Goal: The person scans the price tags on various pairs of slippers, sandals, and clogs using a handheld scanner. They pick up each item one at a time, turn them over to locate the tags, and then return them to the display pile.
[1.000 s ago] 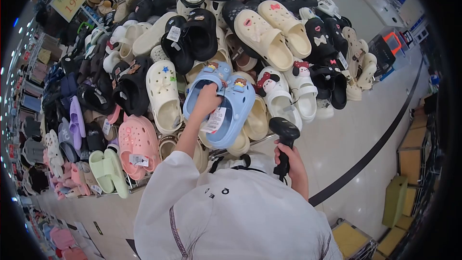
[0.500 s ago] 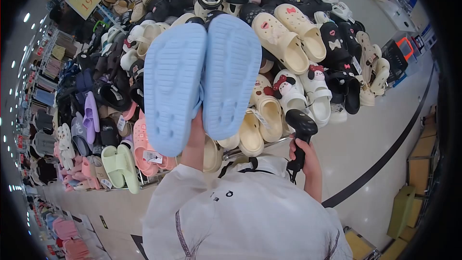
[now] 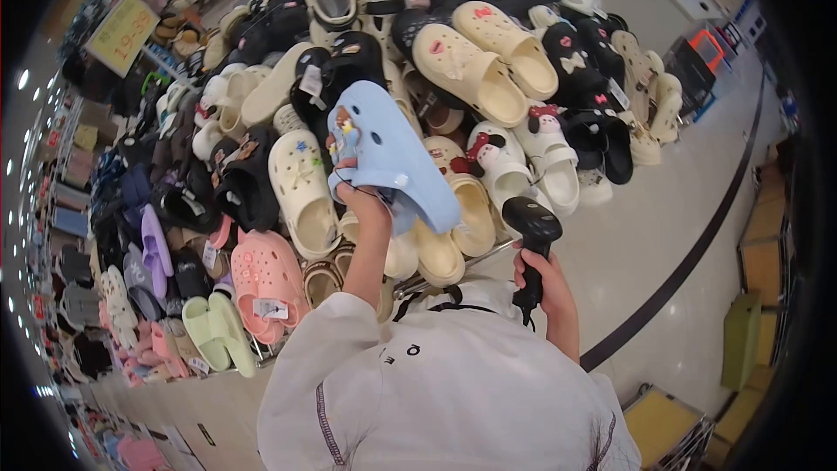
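Note:
My left hand (image 3: 366,206) is closed around the strap area of a pair of light blue clogs (image 3: 379,144), held above the shoe display. One clog faces me with its holed upper and small charms, and the other is mostly hidden behind it. In my right hand (image 3: 547,277) is a black handheld barcode scanner (image 3: 534,231), its head tilted up and to the left. Near the blue pair lie cream clogs (image 3: 305,183) with a blue star charm and black clogs (image 3: 349,61) with a white tag. White clogs (image 3: 497,157) with a red-bow figure sit left of the scanner.
Heaped clogs and slides cover the display, among them pink clogs (image 3: 266,275) and pale green slides (image 3: 214,327) at the front left. A yellow price sign (image 3: 122,35) stands at the back left. Boxes (image 3: 741,340) are at the right, beyond a dark floor stripe (image 3: 689,270).
The blue clogs have turned from soles facing me to one upper showing, and have come lower. My right hand keeps hold of the scanner. The view has shifted slightly.

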A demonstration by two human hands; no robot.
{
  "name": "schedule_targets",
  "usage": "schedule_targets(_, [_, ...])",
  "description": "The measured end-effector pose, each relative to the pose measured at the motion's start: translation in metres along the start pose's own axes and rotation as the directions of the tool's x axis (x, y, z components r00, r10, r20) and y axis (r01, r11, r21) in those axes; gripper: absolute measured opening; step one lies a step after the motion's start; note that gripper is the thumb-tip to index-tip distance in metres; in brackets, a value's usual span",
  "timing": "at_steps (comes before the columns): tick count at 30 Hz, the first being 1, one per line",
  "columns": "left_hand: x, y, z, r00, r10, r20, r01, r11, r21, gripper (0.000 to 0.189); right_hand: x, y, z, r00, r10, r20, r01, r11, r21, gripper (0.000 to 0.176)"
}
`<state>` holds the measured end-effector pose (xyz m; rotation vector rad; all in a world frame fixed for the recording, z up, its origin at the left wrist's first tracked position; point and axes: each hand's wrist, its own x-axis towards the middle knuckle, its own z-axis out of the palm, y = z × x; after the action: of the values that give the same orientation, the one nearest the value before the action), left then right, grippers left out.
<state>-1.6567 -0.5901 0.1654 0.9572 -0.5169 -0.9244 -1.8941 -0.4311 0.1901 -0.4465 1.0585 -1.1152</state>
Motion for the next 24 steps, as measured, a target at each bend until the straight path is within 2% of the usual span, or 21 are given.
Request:
schedule_targets(4, [-0.009,-0.038,0.015,0.992,0.03,0.127,-0.033,0.999,0.024,0.025,-0.011,0.004,-0.01,0.996,-0.026,-0.088,0.029,0.999,0.032,0.03])
schedule_targets(5, [-0.01,-0.045,0.02,0.979,0.134,0.151,-0.168,0.955,0.243,0.025,-0.013,0.006,-0.012,0.993,-0.025,-0.118,0.027,1.0,0.014,0.031])
schedule_targets(6, [-0.012,-0.05,0.025,0.951,0.232,0.203,-0.3,0.847,0.44,0.026,-0.015,0.008,-0.014,0.989,-0.027,-0.146,0.026,1.0,-0.003,0.033])
schedule_targets(7, [-0.013,-0.054,0.031,0.923,0.26,0.283,-0.375,0.769,0.517,0.027,-0.018,0.008,-0.016,0.986,-0.033,-0.165,0.033,0.999,-0.002,0.033])
schedule_targets(8, [-0.015,-0.056,0.036,0.923,0.247,0.295,-0.371,0.777,0.509,0.027,-0.021,0.009,-0.017,0.983,-0.032,-0.182,0.039,0.999,0.034,0.031])
schedule_targets(10, [-0.017,-0.06,0.043,0.861,0.295,0.414,-0.507,0.561,0.654,0.032,-0.028,0.011,-0.02,0.975,-0.037,-0.218,0.054,0.996,0.072,0.03])
schedule_targets(16, [-0.006,-0.068,0.042,0.839,0.343,0.422,-0.544,0.547,0.636,0.037,-0.03,0.017,-0.023,0.957,-0.053,-0.286,0.081,0.993,0.087,0.029])
schedule_targets(18, [-0.006,-0.068,0.045,0.847,0.326,0.419,-0.531,0.548,0.647,0.039,-0.026,0.015,-0.021,0.958,-0.044,-0.284,0.056,0.998,0.034,0.032])
schedule_targets(22, [-0.005,-0.068,0.046,0.855,0.323,0.406,-0.518,0.537,0.665,0.041,-0.017,0.015,-0.018,0.966,-0.014,-0.257,0.032,0.998,0.063,0.03])
schedule_targets(24, [-0.005,-0.066,0.041,0.852,0.29,0.437,-0.524,0.469,0.711,0.042,-0.014,0.012,-0.016,0.969,0.034,-0.244,-0.028,0.999,0.031,0.03])
